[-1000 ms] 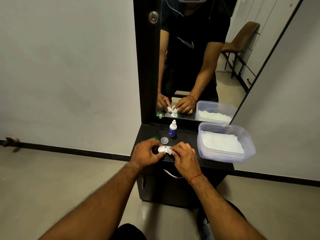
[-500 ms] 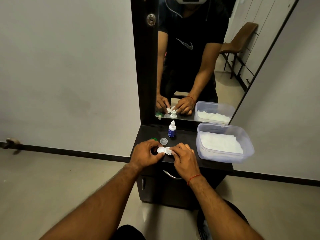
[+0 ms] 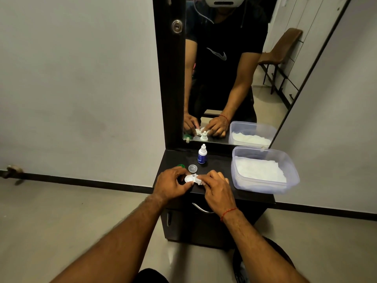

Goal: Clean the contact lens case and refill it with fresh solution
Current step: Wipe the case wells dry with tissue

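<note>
A white contact lens case lies near the front of the dark cabinet top. My left hand grips its left end with curled fingers. My right hand pinches a small white tissue against the case's right half, which is hidden under it. A clear cap and a green cap lie just behind the hands. A small white bottle with a blue label stands upright further back, near the mirror.
A clear plastic tub holding white tissues sits on the right side of the top. A tall mirror rises behind. The cabinet front edge and a drawer handle are below the hands.
Both hands stay on the case at the same spot; the right hand's fingers shift slightly with the tissue. The camera has tilted a little.
</note>
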